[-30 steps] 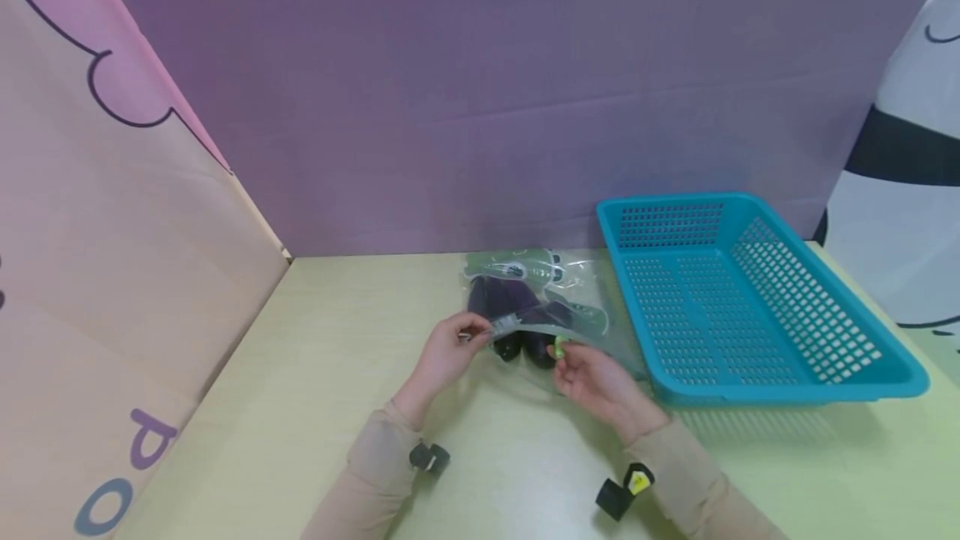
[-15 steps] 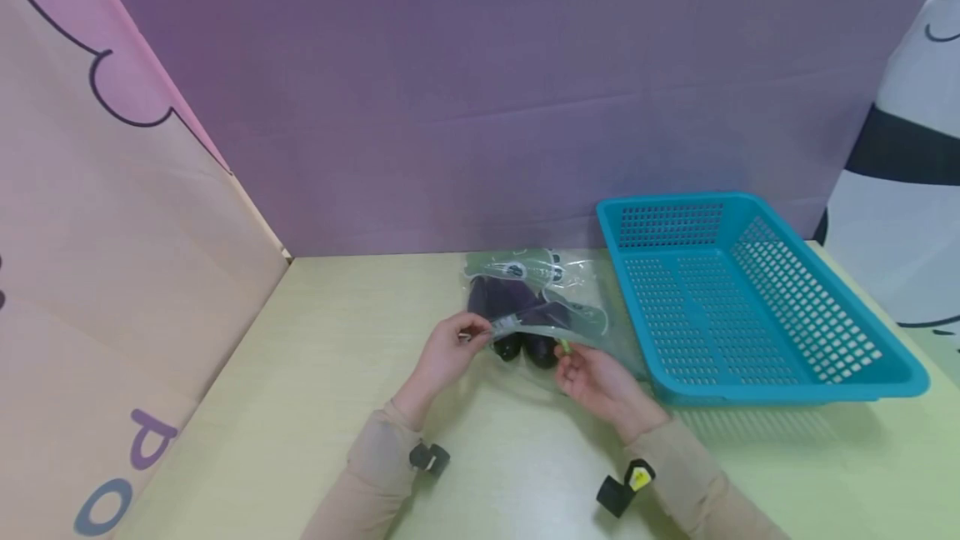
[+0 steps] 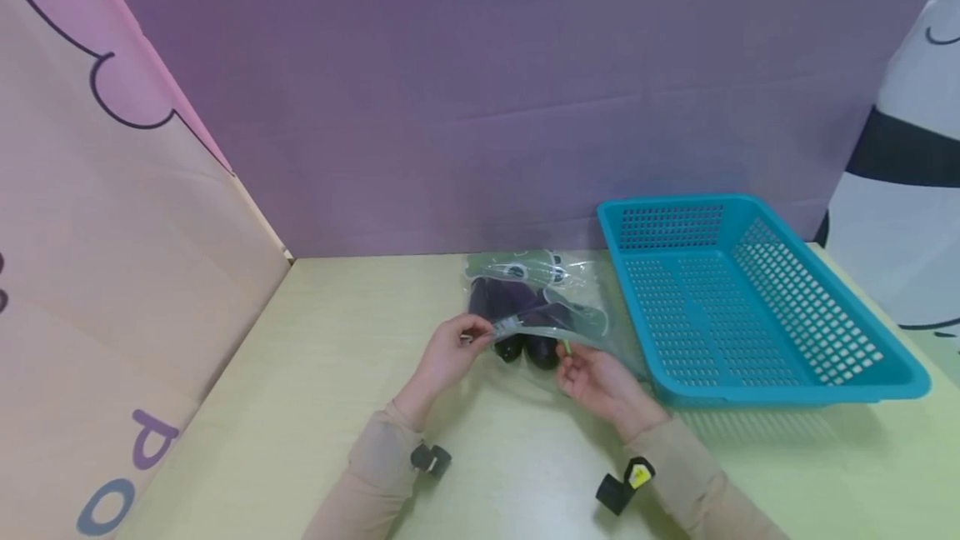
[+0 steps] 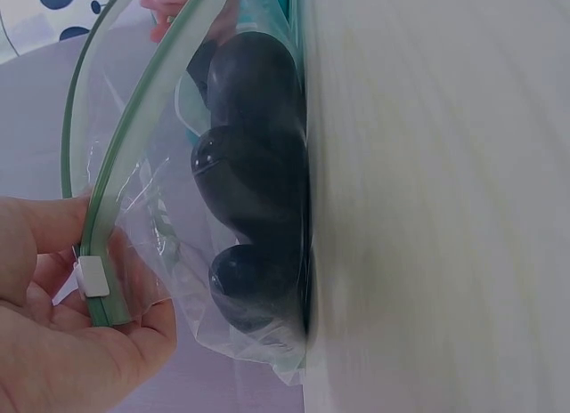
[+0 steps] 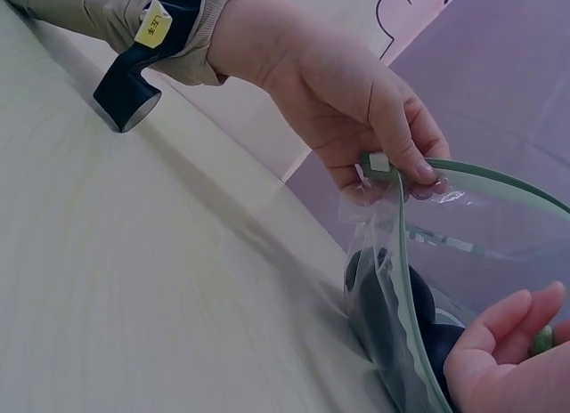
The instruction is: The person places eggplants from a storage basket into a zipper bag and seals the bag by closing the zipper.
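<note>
A clear zip bag (image 3: pixel 587 282) with a green-edged mouth lies on the table, several dark purple eggplants (image 4: pixel 258 75) inside. My left hand (image 3: pixel 447 352) pinches one corner of the mouth, beside the white slider (image 4: pixel 92 276), and the bag's edge stands raised there. At the gaping mouth, my right hand (image 3: pixel 600 386) holds a small green stem-like piece (image 5: pixel 541 340) between thumb and fingers, close against the dark eggplants. Most of that piece is hidden by the fingers. In the left wrist view the right hand's fingers (image 4: pixel 169 4) show behind the bag's edge.
A blue perforated basket (image 3: pixel 720 394) stands right of the bag, its near-left edge close to the right hand. Behind the table (image 3: pixel 330 332) rises a purple backdrop (image 3: pixel 480 107), and a printed panel (image 3: pixel 135 257) borders the left side.
The green piece in my right hand has turned and shows narrower, with the right fingers shifting slightly. My left hand and the bag have stayed in place.
</note>
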Action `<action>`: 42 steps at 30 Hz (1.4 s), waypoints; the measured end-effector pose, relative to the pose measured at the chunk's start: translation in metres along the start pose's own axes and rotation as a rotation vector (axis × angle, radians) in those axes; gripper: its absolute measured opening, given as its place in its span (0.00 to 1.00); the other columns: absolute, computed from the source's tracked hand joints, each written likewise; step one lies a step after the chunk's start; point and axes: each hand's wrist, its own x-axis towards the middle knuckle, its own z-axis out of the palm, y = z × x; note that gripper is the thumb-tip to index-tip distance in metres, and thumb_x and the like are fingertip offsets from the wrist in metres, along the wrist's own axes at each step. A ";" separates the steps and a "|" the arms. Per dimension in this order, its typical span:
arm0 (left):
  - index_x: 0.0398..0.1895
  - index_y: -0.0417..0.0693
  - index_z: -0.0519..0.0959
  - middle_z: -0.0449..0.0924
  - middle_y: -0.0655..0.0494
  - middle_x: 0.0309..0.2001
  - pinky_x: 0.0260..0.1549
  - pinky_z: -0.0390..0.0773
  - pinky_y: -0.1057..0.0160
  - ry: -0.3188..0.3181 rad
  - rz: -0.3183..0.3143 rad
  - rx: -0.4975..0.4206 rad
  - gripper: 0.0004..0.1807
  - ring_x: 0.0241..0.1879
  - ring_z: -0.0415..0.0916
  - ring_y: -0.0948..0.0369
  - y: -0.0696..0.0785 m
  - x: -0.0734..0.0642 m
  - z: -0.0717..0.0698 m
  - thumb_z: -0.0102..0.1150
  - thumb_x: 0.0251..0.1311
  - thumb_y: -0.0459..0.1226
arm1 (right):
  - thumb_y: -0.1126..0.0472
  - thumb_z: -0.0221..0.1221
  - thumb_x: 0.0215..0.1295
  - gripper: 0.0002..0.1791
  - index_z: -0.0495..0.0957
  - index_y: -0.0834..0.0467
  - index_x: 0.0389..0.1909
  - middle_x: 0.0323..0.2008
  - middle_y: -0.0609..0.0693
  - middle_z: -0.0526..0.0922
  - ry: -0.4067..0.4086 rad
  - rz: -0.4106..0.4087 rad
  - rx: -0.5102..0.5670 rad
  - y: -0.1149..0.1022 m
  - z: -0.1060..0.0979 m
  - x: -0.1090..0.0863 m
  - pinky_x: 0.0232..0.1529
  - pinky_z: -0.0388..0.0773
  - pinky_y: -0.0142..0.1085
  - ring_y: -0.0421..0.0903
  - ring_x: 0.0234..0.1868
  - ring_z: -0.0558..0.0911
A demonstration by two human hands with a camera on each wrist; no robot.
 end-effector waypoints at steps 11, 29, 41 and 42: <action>0.34 0.38 0.80 0.80 0.47 0.34 0.41 0.79 0.61 -0.005 0.011 -0.013 0.04 0.37 0.76 0.58 0.000 0.000 0.001 0.58 0.57 0.26 | 0.59 0.42 0.73 0.11 0.69 0.57 0.33 0.30 0.47 0.74 0.054 0.012 0.093 0.001 0.001 0.005 0.40 0.75 0.25 0.37 0.33 0.72; 0.33 0.37 0.80 0.81 0.47 0.34 0.42 0.79 0.61 -0.004 0.009 -0.007 0.04 0.37 0.76 0.57 0.003 -0.001 -0.001 0.59 0.56 0.25 | 0.61 0.52 0.64 0.07 0.73 0.61 0.30 0.26 0.47 0.72 0.019 0.084 0.171 0.002 0.002 0.009 0.38 0.74 0.25 0.37 0.30 0.71; 0.34 0.37 0.80 0.81 0.46 0.34 0.42 0.79 0.60 -0.017 0.019 0.000 0.04 0.38 0.77 0.56 0.003 -0.002 -0.003 0.58 0.57 0.25 | 0.57 0.35 0.74 0.21 0.70 0.60 0.25 0.22 0.47 0.73 0.100 0.102 0.167 0.000 0.010 0.015 0.34 0.75 0.25 0.37 0.26 0.72; 0.34 0.37 0.80 0.81 0.46 0.34 0.43 0.79 0.60 -0.016 0.012 -0.003 0.04 0.38 0.77 0.56 0.003 -0.002 -0.003 0.58 0.57 0.25 | 0.57 0.35 0.75 0.21 0.70 0.60 0.25 0.21 0.47 0.73 0.100 0.105 0.162 0.000 0.010 0.015 0.34 0.74 0.25 0.37 0.25 0.72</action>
